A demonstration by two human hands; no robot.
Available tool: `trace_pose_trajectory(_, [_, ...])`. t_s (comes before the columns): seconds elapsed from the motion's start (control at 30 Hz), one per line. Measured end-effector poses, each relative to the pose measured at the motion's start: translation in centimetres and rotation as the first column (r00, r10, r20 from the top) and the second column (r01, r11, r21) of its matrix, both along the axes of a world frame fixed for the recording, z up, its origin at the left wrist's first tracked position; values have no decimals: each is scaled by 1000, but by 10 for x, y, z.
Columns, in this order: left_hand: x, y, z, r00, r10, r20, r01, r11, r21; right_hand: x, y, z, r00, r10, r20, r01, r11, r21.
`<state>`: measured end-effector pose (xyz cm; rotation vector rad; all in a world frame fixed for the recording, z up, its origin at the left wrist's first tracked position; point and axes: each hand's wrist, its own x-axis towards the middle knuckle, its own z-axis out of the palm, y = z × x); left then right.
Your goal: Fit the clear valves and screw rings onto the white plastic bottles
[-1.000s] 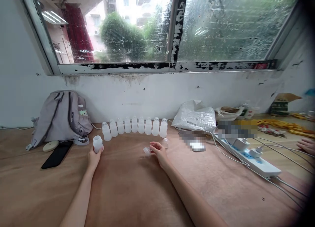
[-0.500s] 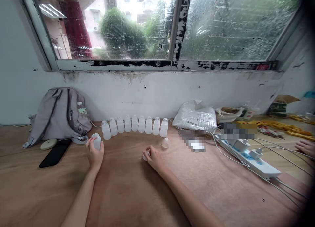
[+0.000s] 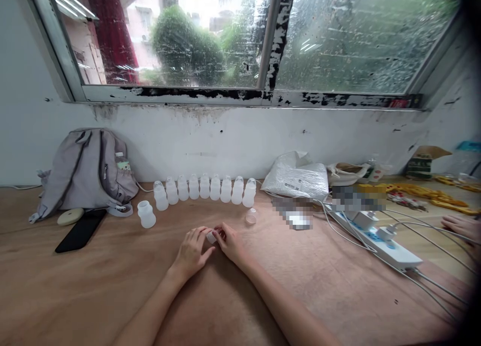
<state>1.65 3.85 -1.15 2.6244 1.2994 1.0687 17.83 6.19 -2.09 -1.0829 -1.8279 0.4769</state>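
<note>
Both my hands meet over the middle of the table around a small whitish part (image 3: 211, 237). My right hand (image 3: 226, 240) pinches it from the right. My left hand (image 3: 193, 248) touches its left side with the fingertips, the thumb held apart below. At the left stands an uncapped white bottle (image 3: 146, 215), its mouth upward. Behind my hands, several white bottles with clear caps (image 3: 204, 188) stand in a curved row. A clear cap (image 3: 251, 216) lies near the row's right end.
A grey backpack (image 3: 88, 173), a round beige item (image 3: 70, 216) and a black phone-like slab (image 3: 80, 232) are at the left. At the right lie a plastic package (image 3: 296, 178), a power strip (image 3: 394, 253) with cables, and another person's hand (image 3: 460, 228).
My left hand has let go of the uncapped bottle, which now stands on the table, and has moved right to the small part in my right hand. My right hand has shifted slightly left.
</note>
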Motion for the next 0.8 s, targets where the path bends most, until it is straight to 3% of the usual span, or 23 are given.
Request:
trace_pose_trajectory(0.13, [8,-1,-9,999,17,46,-13,997,-73,-6,-6,1,997,46,68,-49,998,35])
trace_pose_trajectory(0.33, [1,7,-17,993,26,116,-6,986,-167,-14,-9,-4,987,44,152,-50,998,39])
trace_pose_trajectory(0.8, [1,9,-15,983,64,173,-32,983,-183,-18,-1,-12,984,-65,167,57,997,50])
